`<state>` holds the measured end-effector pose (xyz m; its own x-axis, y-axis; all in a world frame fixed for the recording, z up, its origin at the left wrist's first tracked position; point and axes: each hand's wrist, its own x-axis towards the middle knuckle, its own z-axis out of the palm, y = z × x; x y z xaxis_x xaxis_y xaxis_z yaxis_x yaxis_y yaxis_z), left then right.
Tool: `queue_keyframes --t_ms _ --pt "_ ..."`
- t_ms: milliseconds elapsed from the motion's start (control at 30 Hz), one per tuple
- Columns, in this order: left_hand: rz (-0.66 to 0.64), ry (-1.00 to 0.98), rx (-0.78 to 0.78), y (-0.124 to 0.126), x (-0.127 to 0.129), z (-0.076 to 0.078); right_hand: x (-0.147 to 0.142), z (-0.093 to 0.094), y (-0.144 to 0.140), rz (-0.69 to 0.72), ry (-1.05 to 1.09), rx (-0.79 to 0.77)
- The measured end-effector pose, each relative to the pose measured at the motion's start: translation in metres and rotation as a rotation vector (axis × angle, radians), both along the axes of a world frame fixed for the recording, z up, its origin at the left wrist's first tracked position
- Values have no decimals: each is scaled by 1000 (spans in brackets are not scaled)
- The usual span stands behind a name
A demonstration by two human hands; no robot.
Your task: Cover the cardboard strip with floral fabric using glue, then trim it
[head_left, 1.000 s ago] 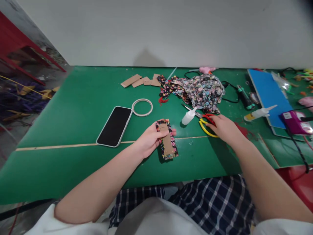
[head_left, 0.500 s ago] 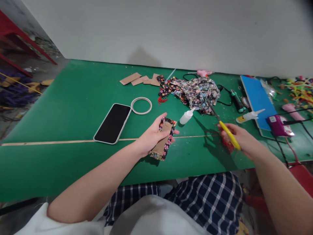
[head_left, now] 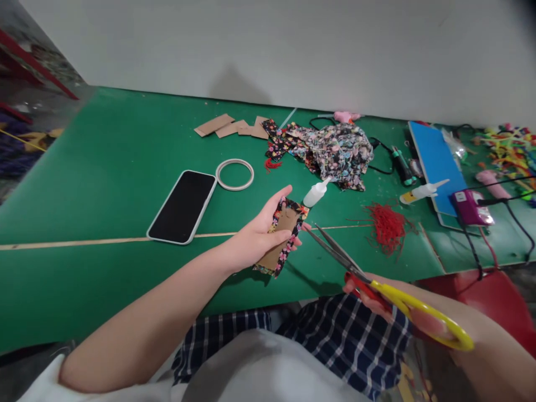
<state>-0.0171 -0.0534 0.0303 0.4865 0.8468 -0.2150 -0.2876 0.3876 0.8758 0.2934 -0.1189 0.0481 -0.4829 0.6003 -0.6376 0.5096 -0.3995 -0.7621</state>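
My left hand (head_left: 268, 231) grips a cardboard piece (head_left: 273, 252) edged with dark floral fabric, its thumb lying across the bare cardboard. In my right hand (head_left: 377, 301) is a pair of scissors (head_left: 402, 304) with yellow and red handles. The blades are slightly parted, and their tips point at the fabric edge near my left fingers. Just beyond the piece lies a white squeeze bottle (head_left: 315, 194) with a pointed nozzle. A heap of red threads (head_left: 386, 226) rests on the green table beyond my right hand.
Crumpled floral fabric (head_left: 341, 151) lies at the back, beside cardboard strips (head_left: 214, 125) and a small red tassel (head_left: 272, 164). A phone (head_left: 182, 206) and a tape ring (head_left: 235, 175) are to the left. At right are a yellow-labelled bottle (head_left: 419, 193), blue board (head_left: 438, 167) and purple box (head_left: 471, 206).
My right hand has drawn the scissors back toward me and turned them, so the blades now point left at the cardboard piece. The red threads have come into full view.
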Motion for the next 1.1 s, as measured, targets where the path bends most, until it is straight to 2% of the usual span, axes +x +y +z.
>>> queue_keyframes --t_ms 100,233,400,667,900,1100 --pt "-23 48 32 0 -1 2 0 2 10 51 104 -91" --pt "-32 77 37 -1 -1 3 -1 -6 15 157 163 -45" --pt "-6 -3 -49 -1 0 3 -9 -10 15 180 225 -73" --pt "-16 -9 -61 -1 0 2 -23 -2 12 66 244 -109" --pt "-31 -27 -72 -1 -1 3 -28 -4 16 43 250 -129" --pt "-61 52 6 -2 -1 1 -32 -7 17 10 216 -73"
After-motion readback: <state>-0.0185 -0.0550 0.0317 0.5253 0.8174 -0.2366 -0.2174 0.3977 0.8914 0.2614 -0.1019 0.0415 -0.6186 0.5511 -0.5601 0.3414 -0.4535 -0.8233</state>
